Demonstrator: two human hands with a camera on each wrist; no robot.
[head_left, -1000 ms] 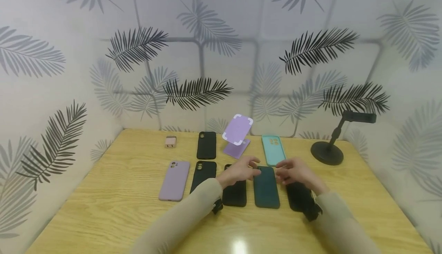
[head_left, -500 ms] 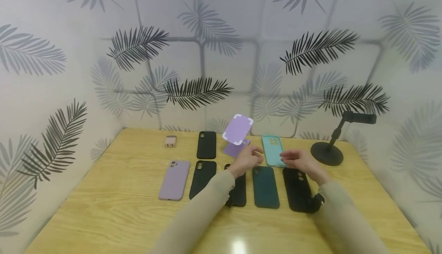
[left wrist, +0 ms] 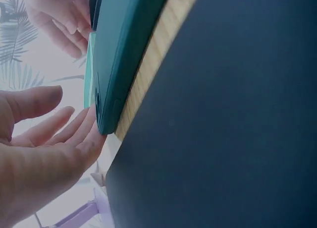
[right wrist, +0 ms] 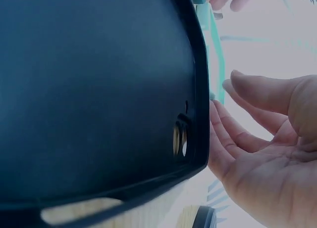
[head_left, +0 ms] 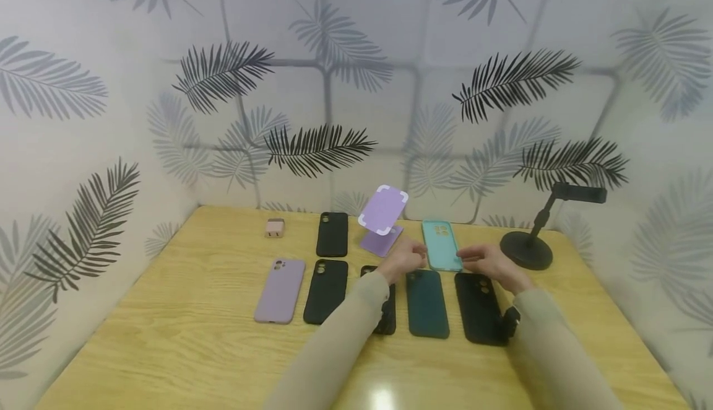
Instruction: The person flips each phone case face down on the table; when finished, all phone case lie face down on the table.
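change: both hands now past the dark green case point(head_left: 426, 303), up from the near row a second ago
left hand point(head_left: 405, 258): fingers relaxed, holding nothing, left of teal case
right hand point(head_left: 489, 262): fingers loose, empty, right of it
teal case point(head_left: 440, 244): flat, matte, rounded corners, far row on wood table point(head_left: 184, 335)

left forearm hides part of black case point(head_left: 387, 311) | pink charger point(head_left: 275, 228) too small for detail

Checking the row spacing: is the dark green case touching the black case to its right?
Apart. Head view shows bare table between dark green case and black case.
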